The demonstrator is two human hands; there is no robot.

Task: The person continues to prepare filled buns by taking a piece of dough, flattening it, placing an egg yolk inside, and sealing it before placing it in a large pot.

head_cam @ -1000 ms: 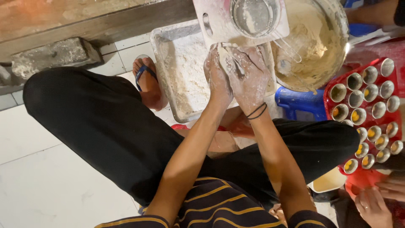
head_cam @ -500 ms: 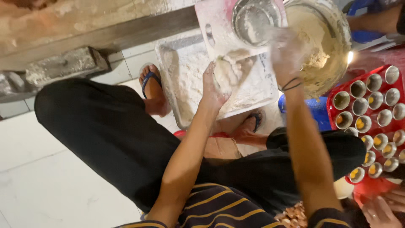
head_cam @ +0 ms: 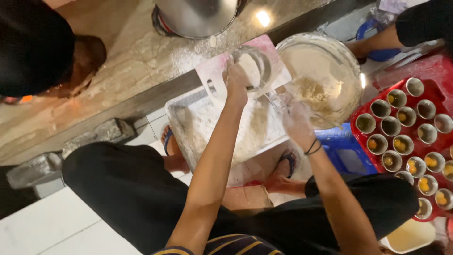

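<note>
Left hand [head_cam: 236, 82] grips small cup [head_cam: 252, 66] of flour over pink board [head_cam: 214, 73]; right hand [head_cam: 296, 123], floury, reaches into big bowl [head_cam: 321, 61] of flour, grip unclear; tray [head_cam: 188, 123] below.

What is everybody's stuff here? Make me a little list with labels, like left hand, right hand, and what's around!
left hand: floury, on a small round metal bowl atop a pink board
right hand: floury, at the edge of the big dough bowl
below hands: floured metal tray
right side: red tray of small cups, some with yolks
seat: blue stool
</note>
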